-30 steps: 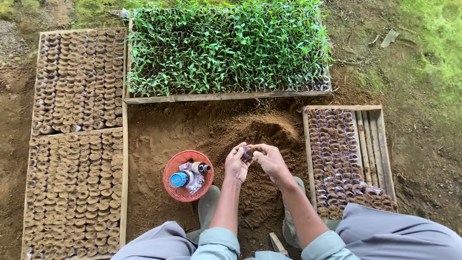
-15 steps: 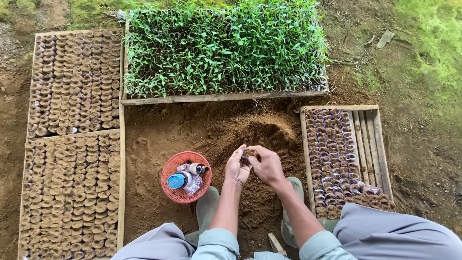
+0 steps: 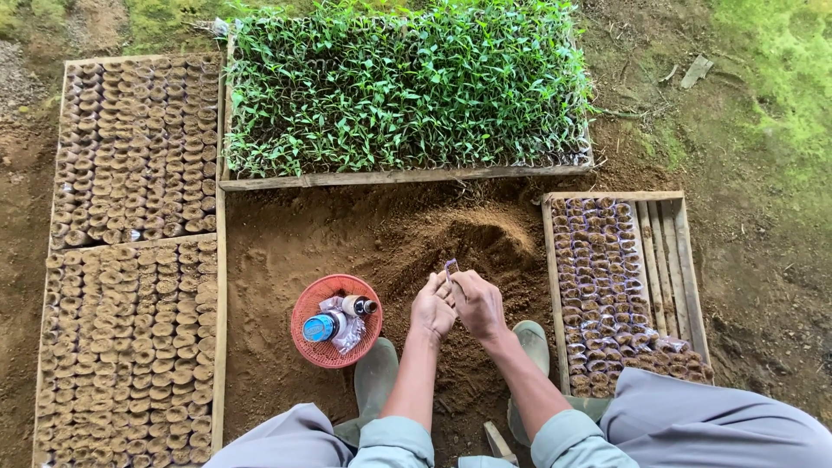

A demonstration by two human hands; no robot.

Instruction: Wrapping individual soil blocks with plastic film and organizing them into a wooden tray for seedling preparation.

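Observation:
My left hand [image 3: 432, 308] and my right hand [image 3: 477, 302] meet over a heap of loose brown soil [image 3: 472, 238], pinching a small clear plastic seedling bag [image 3: 450, 267] between their fingertips. The bag sticks up just above the fingers. Both forearms in pale green sleeves reach out from my knees, and my green boots [image 3: 374, 378] rest on the soil below the hands.
A red basket [image 3: 312, 347] with a blue-capped bottle and small packets sits left of my hands. A wooden tray [image 3: 663, 247] partly filled with soil bags lies to the right. Two trays of filled bags [image 3: 130, 260] lie left; a tray of green seedlings [image 3: 403, 87] lies beyond.
My hands have drawn slightly lower and closer together, and the bag now stands thin and upright between the fingertips instead of bunched dark in the fingers.

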